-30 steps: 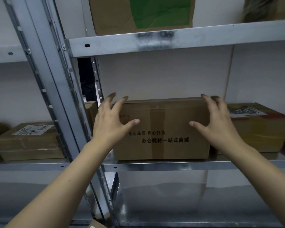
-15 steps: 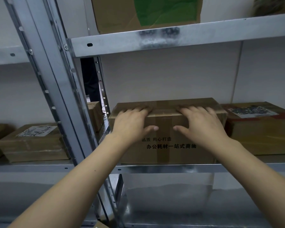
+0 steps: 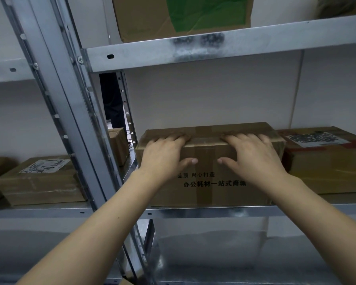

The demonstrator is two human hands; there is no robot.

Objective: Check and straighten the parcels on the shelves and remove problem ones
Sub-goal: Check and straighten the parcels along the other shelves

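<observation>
I have both hands on the long brown cardboard box with black printed characters and a strip of brown tape down its middle (image 3: pixel 210 188). It sits on the grey metal shelf (image 3: pixel 214 209) with its printed face towards me. My left hand (image 3: pixel 164 155) lies over the box's top front edge, left of the tape. Its fingers (image 3: pixel 173 138) are stretched flat across the top and its thumb points inward along the front face. My right hand (image 3: pixel 253 157) mirrors it on the other side of the tape, fingers spread flat on the top and thumb reaching in towards the left thumb. Neither hand closes round anything; both simply rest on the cardboard.

Just beyond my right hand, a brown parcel with a white printed label and red tape (image 3: pixel 327 161) stands close against the box's end. Out past my left hand a slanting grey steel upright (image 3: pixel 56 99) crosses the view. Behind it, near my left fingertips, is a small brown carton (image 3: pixel 117 145). Further left, well apart, a flat brown parcel with a scribbled white label (image 3: pixel 39 179) lies on the neighbouring shelf. Above both hands runs a grey shelf beam with a dark smudge (image 3: pixel 214 46), which carries a cardboard box with a green patch (image 3: pixel 183 15).
</observation>
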